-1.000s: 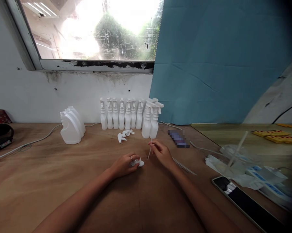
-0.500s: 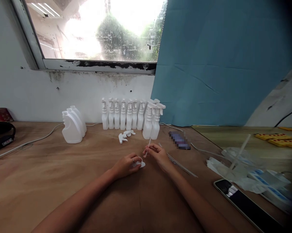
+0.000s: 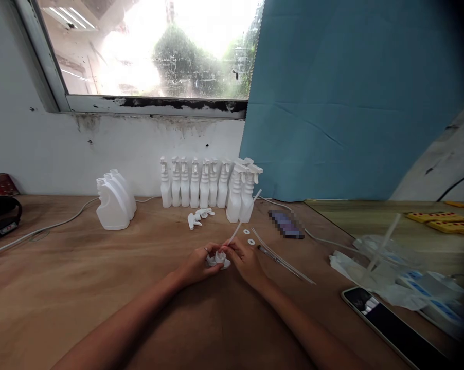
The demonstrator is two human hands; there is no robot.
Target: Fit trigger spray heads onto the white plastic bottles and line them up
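Note:
My left hand (image 3: 198, 263) is closed around a white spray trigger head (image 3: 221, 258), whose round collar faces up. Pinched in my right hand (image 3: 244, 260) is a thin, pale dip tube (image 3: 235, 233), its lower end at the collar; whether it sits inside is hidden by the fingers. Just beyond my right hand lie two small white washers (image 3: 251, 241). To the right of it are several loose thin tubes (image 3: 284, 260) and a slim pen-like tool (image 3: 266, 252). Further back, more spray trigger heads (image 3: 195, 220) rest on the wooden table (image 3: 158, 318).
White spray bottles (image 3: 195, 187) with triggers stand in a row by the wall. Open-necked bottles (image 3: 114, 205) are at the left. On the right lie a phone (image 3: 386, 318), a blurred-out device (image 3: 286, 223), a clear cup (image 3: 382, 252) and a power strip (image 3: 432, 293). Headphones (image 3: 2, 216) sit far left.
My right hand has brought the tube down and left to the trigger head's collar. My left hand has shifted slightly left, with the collar now showing. The washers have come into view.

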